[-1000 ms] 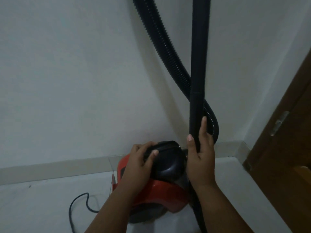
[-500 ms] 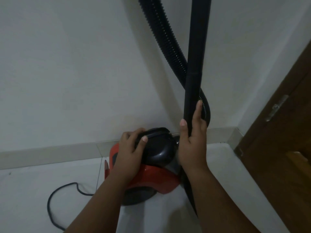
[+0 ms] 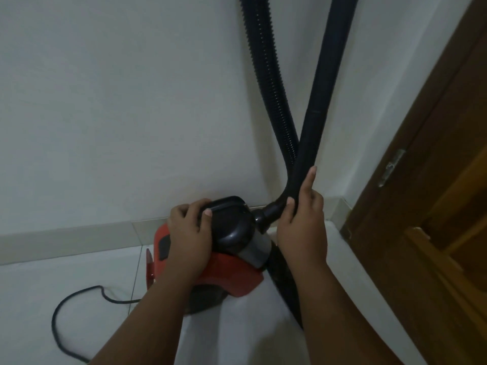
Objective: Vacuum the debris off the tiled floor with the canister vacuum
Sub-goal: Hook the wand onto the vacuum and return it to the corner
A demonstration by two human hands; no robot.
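Observation:
A red and black canister vacuum [image 3: 232, 275] sits on the white tiled floor [image 3: 79, 283] against the wall. My left hand [image 3: 188, 238] grips the black top handle of the canister [image 3: 232, 222]. My right hand [image 3: 303, 219] is wrapped around the smooth black wand [image 3: 321, 96], which leans up to the right and out of the top of the frame. The ribbed black hose [image 3: 266, 75] rises behind the wand and joins the canister at a black connector [image 3: 266, 216] just left of my right hand. No debris shows on the floor.
A black power cord [image 3: 68, 304] loops on the floor to the left of the canister. A brown wooden door [image 3: 434, 206] with a metal hinge [image 3: 391, 167] stands at the right. A pale skirting [image 3: 66, 238] runs along the white wall.
The wand has tilted from upright to leaning right, and the hose connector at the canister now shows. My right hand has slid lower on the wand. My left hand stays on the handle.

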